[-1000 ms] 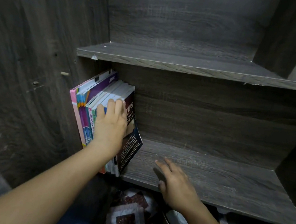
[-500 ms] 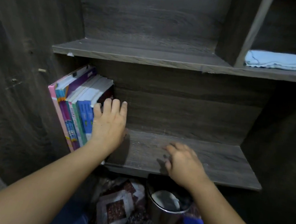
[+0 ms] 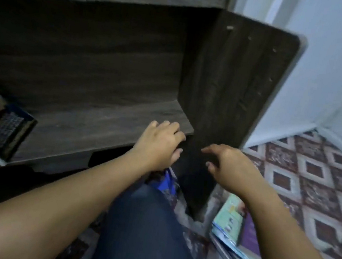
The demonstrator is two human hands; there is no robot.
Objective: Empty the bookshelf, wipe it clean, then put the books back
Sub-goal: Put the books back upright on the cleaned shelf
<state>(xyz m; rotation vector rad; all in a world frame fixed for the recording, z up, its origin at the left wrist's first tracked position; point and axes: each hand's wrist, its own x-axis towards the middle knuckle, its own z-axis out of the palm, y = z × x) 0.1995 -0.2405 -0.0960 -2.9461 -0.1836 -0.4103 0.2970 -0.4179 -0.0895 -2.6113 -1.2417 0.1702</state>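
Left hand (image 3: 159, 143): on the right front corner of the shelf board (image 3: 92, 127), fingers bent on top, thumb at the edge below. Grip or mere rest: cannot tell (blur). No book in it.

Right hand (image 3: 231, 165): in the air just right of the left hand, the two apart. Fingers loosely spread, holding nothing.

Stack of books (image 3: 236, 235): on the patterned floor (image 3: 322, 181), below and right of your right hand, by the foot of the side panel (image 3: 232, 83). Its long axis runs from the panel foot toward you and rightward.

Shelved books (image 3: 0, 126): well to the left of your left hand.

Judgement: refilling under way. Your right hand is nearer the stack, so lower it and turn the wrist along the long edge. The left would have to cross your knee (image 3: 144, 212).
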